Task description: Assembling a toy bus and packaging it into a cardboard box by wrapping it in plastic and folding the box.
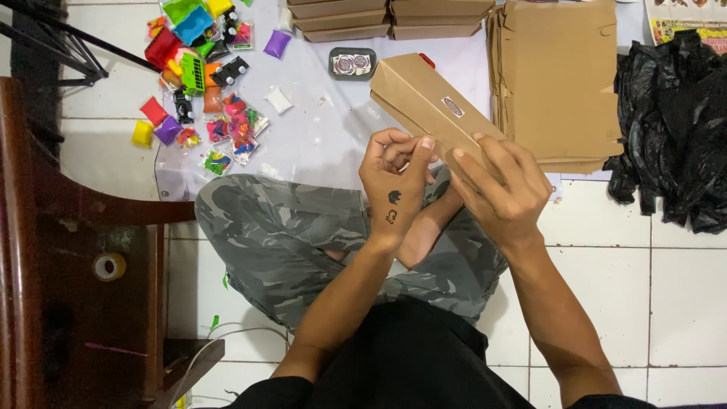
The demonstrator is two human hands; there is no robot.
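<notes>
A white tiled floor (pixel 681 303) carries a pale sheet (pixel 318 144) where the person sits cross-legged in camouflage trousers (pixel 280 235). A heap of black plastic bags (pixel 674 129) lies at the right, beside a stack of flat brown cardboard blanks (pixel 560 83). A scatter of bright plastic toys and small coloured packets (pixel 204 83) spreads at upper left. The folded brown cardboard box (pixel 424 98), long and tilted, is held above the lap: the right hand (pixel 503 193) wraps its near end, while the left hand (pixel 394 189) pinches the same end with curled fingers. A small dark tin (pixel 353 64) sits behind the box.
</notes>
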